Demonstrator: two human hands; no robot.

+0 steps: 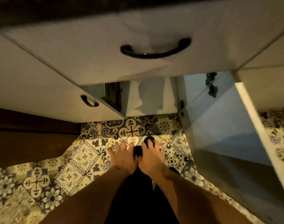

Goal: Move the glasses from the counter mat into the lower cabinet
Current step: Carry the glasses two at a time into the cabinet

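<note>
floor (41,183): patterned tile in cream, blue and dark purple, spread across the bottom half of the view; a plain brown strip lies at the left
drawer front (105,29): one wide pale panel under the dark counter edge, filling the top of the view
cabinet door (226,126): one pale door, swung open at the right, its inner face towards the camera
lower cabinet (151,96): open, below the drawer front; pale stained inside, with one brown wooden piece at its left
left hand (121,155): low over the tiles in front of the cabinet, fingers spread apart and fairly straight, thumb side just beside the near dark object
right hand (151,155): touching the left hand at the wrist side, fingers curled round the far dark object
dark objects: two, both black, rounded and blurred; whether they are the glasses cannot be told, and neither is inside the cabinet
far dark object (149,140): at the right hand's fingertips, over the tiles just short of the cabinet
near dark object (138,151): between the two hands, touching both; which hand holds it cannot be told
handles: two dark curved bars, a large handle (155,49) on the drawer front and a small handle (89,101) on the panel at the left
hinges: two dark ones, an upper hinge (210,85) and a lower hinge (181,107), at the door's edge
</note>
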